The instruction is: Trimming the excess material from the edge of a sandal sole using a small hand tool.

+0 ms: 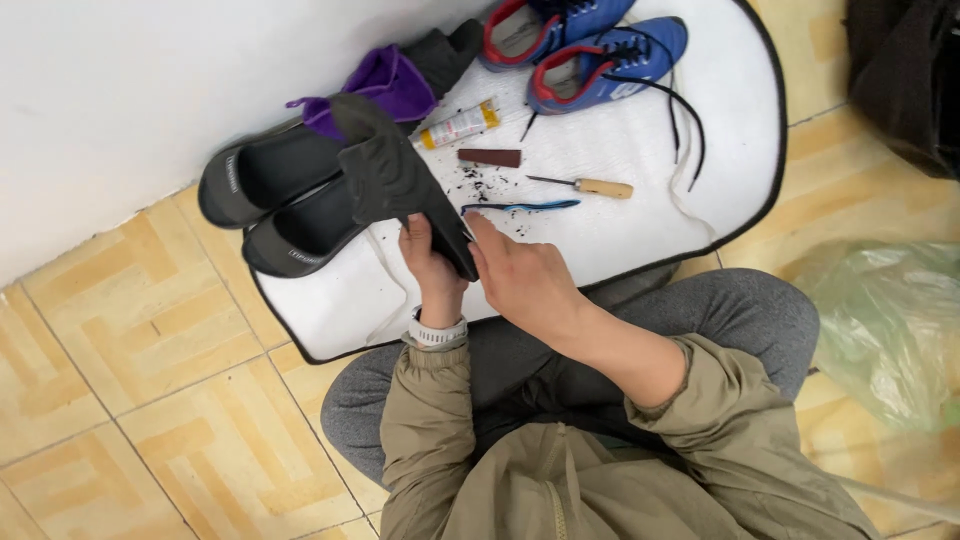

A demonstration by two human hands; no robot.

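- Tan tiled floor point(170, 400) carries your white mat point(640, 230) beside a white wall point(120, 90).
- Both your left hand point(432, 262) and right hand point(520, 275) clamp a dark insole point(390, 175) at mat centre.
- Black shoes point(275, 195) lie at nine o'clock, blue sneakers point(590, 45) at one, awl point(590, 186) at two.

Dark insole point(395, 180), held up, tilted

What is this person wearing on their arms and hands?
Both hands are bare, no gloves. The left hand has a white-strapped watch at the wrist, just above an olive-khaki jacket cuff. The right hand leads to a forearm left bare, with the same olive-khaki sleeve pushed up to a gathered cuff.
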